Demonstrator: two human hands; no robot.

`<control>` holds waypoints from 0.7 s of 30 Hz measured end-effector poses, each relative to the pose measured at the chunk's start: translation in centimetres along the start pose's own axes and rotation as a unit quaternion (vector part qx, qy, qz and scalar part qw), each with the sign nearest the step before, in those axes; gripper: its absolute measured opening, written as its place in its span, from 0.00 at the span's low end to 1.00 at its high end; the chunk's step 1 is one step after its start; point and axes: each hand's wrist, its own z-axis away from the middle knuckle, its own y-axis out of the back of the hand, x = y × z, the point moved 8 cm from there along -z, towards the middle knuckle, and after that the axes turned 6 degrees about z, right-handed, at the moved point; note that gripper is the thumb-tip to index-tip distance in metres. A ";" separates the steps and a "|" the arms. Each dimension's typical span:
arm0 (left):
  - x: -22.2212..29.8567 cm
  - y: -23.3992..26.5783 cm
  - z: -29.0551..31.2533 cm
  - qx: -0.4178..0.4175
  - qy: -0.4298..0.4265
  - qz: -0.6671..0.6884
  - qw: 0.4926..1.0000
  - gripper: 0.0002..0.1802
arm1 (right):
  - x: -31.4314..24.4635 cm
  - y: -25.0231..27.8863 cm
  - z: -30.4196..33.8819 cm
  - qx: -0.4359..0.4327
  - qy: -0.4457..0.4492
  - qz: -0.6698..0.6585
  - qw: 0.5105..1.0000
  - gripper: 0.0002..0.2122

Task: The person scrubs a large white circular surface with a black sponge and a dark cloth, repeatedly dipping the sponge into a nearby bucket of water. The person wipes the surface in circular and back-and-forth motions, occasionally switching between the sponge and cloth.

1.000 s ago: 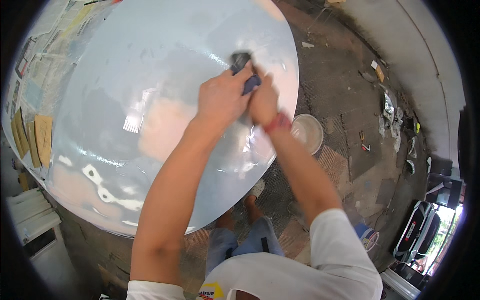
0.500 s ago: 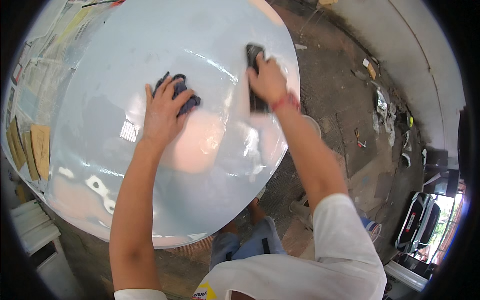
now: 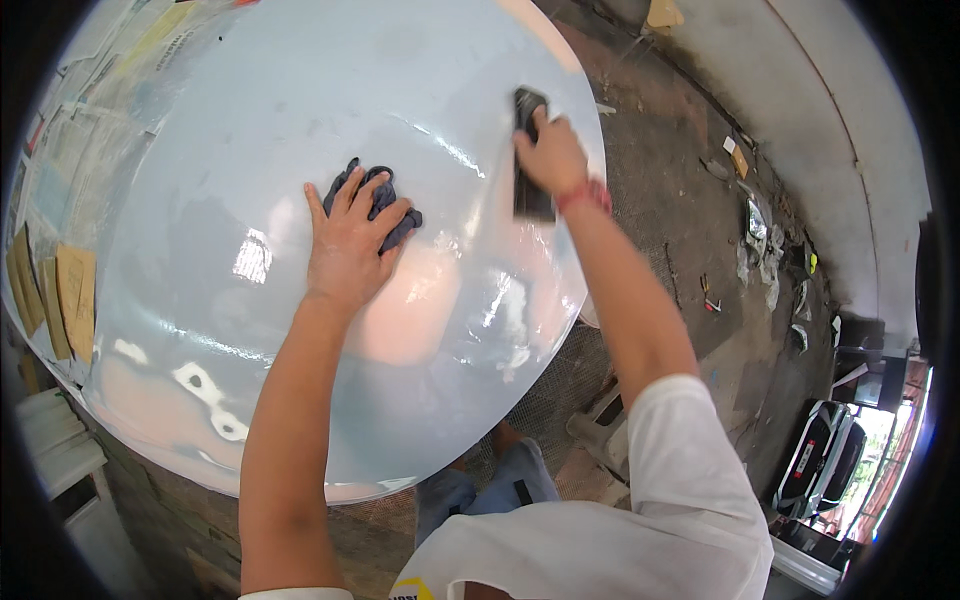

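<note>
A large, wet-looking car panel, seemingly a bonnet [image 3: 290, 110], spreads out in front of me, pale grey with peach and white patches. On its middle lies a crumpled dark cloth [image 3: 408, 226]; my left hand [image 3: 345, 245] presses down over it, fingers bent around its folds. Toward the panel's right edge, my right hand [image 3: 556, 158] grips a long black sanding block [image 3: 533, 200] from above. The block lies lengthwise against the surface, slightly blurred. Its underside is hidden.
Taped newspaper and plastic sheeting [image 3: 95, 170] cover the far left, with brown cardboard strips [image 3: 75, 300] below. To the right, the floor holds red-handled pliers [image 3: 710, 295] and crumpled clear plastic [image 3: 757, 235] beside a pale wall [image 3: 830, 150]. A beige stool-like object [image 3: 603, 425] stands near my legs.
My left hand and the cloth have shifted slightly right and down in the picture. My right hand and the block have shifted slightly right. The view itself has moved a little too.
</note>
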 end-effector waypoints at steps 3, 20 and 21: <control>-0.9 0.2 0.7 -0.016 0.018 -0.010 1.000 0.23 | -6.1 -1.4 14.1 0.074 0.175 -0.005 0.982 0.36; -1.0 0.0 0.9 -0.018 0.017 -0.020 0.999 0.22 | -6.5 -1.5 19.1 -0.009 0.193 -0.009 0.981 0.39; -1.0 0.0 0.8 -0.015 0.017 -0.016 1.000 0.22 | -6.1 -1.1 18.7 -0.022 0.191 -0.004 0.981 0.39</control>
